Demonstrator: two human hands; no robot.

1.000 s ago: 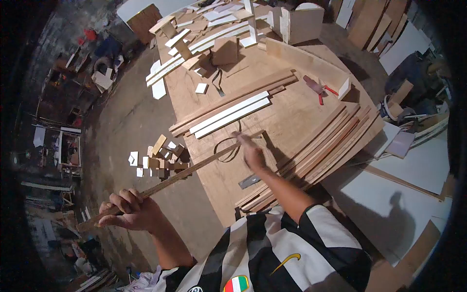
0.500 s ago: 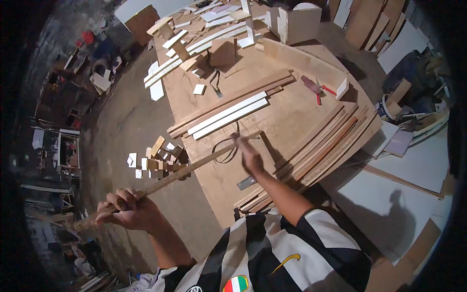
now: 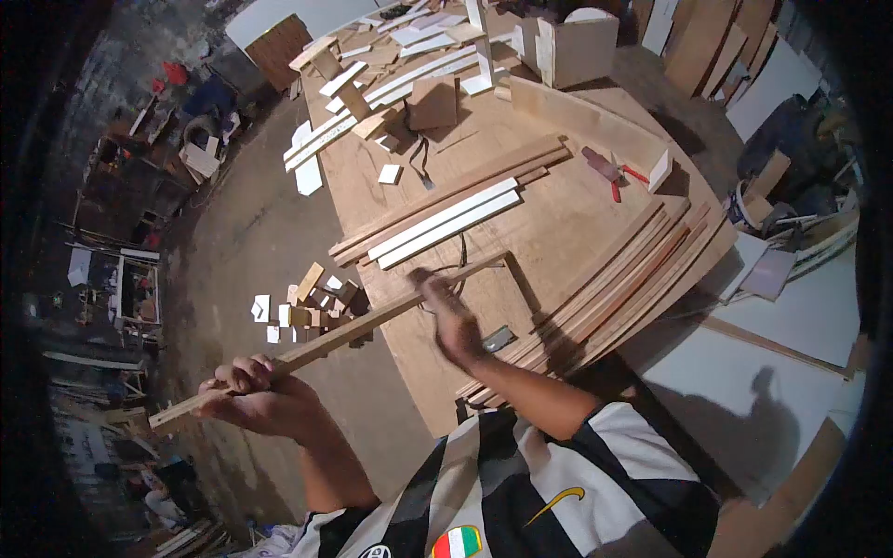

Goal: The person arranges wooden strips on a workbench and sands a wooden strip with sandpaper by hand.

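A long, narrow wooden strip (image 3: 349, 332) slants from lower left up across the table's near edge, its far end over the tabletop. My left hand (image 3: 251, 395) is closed round the strip near its lower end, out past the table. Farther up, my right hand (image 3: 446, 312) is closed over the strip; its fingertips are blurred by motion, and whether anything else is in them is hidden. A thin dark loop of strap or cable (image 3: 462, 270) lies on the table behind this hand. Close to the right wrist is a small metal plate (image 3: 499, 338).
Two white strips (image 3: 446, 226) and brown strips (image 3: 456, 197) lie across the table (image 3: 409, 372). More strips (image 3: 623, 279) are stacked along its right edge, near red-handled pliers (image 3: 616, 177). Wood blocks (image 3: 316, 307) are piled on the floor at left. White panels (image 3: 772, 344) stand at right.
My right hand has slid along the strip toward my left hand. The metal plate shows more fully. My left hand keeps its grip, and the whole view has shifted slightly.
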